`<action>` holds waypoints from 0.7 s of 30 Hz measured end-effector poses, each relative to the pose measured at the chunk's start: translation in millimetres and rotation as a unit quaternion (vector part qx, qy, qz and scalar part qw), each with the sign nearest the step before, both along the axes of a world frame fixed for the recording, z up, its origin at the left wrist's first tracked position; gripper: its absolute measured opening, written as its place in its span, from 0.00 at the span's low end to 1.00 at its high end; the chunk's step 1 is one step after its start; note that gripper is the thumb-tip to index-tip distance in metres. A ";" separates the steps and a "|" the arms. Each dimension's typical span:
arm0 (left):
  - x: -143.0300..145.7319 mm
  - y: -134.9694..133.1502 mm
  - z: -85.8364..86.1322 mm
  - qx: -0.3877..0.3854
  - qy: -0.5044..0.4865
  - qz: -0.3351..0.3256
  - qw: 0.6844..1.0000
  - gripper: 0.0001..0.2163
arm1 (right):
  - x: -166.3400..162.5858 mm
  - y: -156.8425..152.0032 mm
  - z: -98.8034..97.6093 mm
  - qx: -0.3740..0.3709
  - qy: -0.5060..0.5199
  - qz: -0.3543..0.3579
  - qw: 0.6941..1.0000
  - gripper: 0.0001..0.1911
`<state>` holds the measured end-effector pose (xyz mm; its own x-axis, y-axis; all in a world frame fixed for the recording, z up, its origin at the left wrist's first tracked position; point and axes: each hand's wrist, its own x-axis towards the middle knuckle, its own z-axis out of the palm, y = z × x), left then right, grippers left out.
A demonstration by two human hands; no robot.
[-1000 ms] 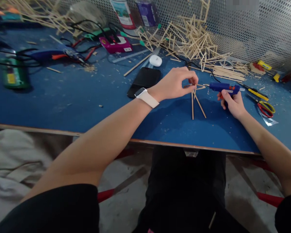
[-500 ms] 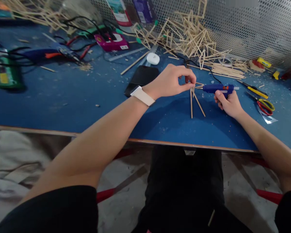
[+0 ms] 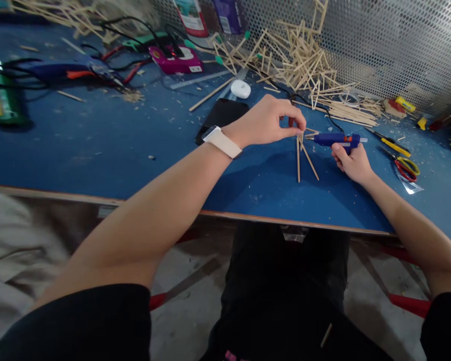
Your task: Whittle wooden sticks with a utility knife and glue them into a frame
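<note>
Thin pale wooden-stick frame point(image 3: 298, 159), its top end at the left hand's point(image 3: 280, 120) fingertips.
The thumb and fingers pinch that end together; two straight legs splay below the grip, over the blue tabletop point(image 3: 154, 135), and a narrow angled piece juts out to the grip's right. Just right of the pinch, the blue plastic glue gun point(image 3: 332, 140) aims its nozzle at the sticks; I cannot tell whether they touch. The right hand point(image 3: 353, 163) is curled around the gun's handle.
</note>
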<state>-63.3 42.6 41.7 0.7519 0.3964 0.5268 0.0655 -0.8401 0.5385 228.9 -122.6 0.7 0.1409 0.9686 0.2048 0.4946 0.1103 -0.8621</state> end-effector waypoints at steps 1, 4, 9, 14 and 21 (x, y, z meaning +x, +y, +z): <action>0.0 -0.1 0.2 -0.001 0.000 -0.001 1.000 0.14 | -0.4 0.0 -0.2 0.001 0.002 -0.002 1.000 0.50; 0.2 -0.2 0.9 0.006 0.006 -0.005 1.000 0.13 | -0.4 -0.1 -1.4 0.005 0.005 -0.003 1.000 0.49; 1.0 0.5 0.4 0.010 0.005 -0.002 1.000 0.14 | 2.0 0.3 -2.7 -0.005 -0.010 -0.006 1.000 0.46; 1.4 0.5 0.0 0.006 0.006 -0.003 1.000 0.14 | 1.6 -0.1 0.1 -0.004 -0.024 -0.008 1.000 0.48; 2.2 -0.9 1.4 0.019 0.002 -0.002 1.000 0.13 | 2.9 0.3 1.7 -0.001 -0.044 -0.003 0.999 0.48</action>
<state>-61.1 41.7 43.1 0.7558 0.3729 0.5383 0.0638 -0.8601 0.5062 231.8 -122.3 2.4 0.1277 0.9681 0.2154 0.5693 0.1063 -0.8153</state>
